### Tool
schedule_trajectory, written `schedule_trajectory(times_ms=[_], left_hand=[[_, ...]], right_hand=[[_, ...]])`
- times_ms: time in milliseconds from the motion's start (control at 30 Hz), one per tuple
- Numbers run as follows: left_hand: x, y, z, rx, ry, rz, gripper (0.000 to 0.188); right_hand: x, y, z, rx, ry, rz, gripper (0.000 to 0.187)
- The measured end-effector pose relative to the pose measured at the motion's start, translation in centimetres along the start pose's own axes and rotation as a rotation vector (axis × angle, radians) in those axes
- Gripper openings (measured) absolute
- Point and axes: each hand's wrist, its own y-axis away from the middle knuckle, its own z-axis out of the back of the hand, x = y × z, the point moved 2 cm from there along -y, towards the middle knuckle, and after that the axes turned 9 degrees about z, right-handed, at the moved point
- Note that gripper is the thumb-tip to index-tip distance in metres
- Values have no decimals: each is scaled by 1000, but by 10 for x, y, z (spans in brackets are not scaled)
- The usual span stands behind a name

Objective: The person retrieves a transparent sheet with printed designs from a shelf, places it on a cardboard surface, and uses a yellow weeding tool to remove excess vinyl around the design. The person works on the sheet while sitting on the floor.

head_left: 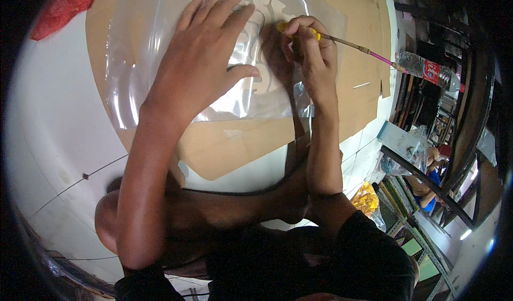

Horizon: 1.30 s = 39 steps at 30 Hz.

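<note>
A clear plastic sheet lies over a large piece of brown cardboard on the floor. My left hand rests flat on the sheet, fingers spread. Just right of it, my right hand pinches a slim pen-like tool by its yellow-wrapped grip. Its thin shaft runs out to the right, with a pink section, toward a clear bottle with a red label; whether they are joined I cannot tell. Between my hands, pale curved shapes show at the sheet. My right hand's shadow hides the tool's tip.
White floor tiles surround the cardboard, and a red plastic bag lies at the far left. My crossed legs are close to the near edge. On the right are a yellow packet, a metal rack and another person.
</note>
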Motion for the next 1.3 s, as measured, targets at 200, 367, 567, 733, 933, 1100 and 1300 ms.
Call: schedule_trajectory(times_ms=[200,367,567,733,933,1100,1300], left_hand=[[6,5,-6,63,-83,12,96],[5,3,2,114,-142,-7,99],[8,6,0,110,-150,-29,100],[12,8,-4,104,-113,-25,100],[13,10,-3,104,-93,-7,98],[13,10,-5,108,-71,-8,98],[12,10,-6,90,-83,18,99]], right_hand=[[-3,-4,-6,78,111,-98,20],[-11,-7,-7,128,238,75,18],[-16,-6,-5,169,337,78,18],[-21,-5,-8,174,342,163,19],[-20,-4,-8,292,434,202,19],[-19,-4,-12,202,447,227,18],[-17,-5,-14,216,422,202,16]])
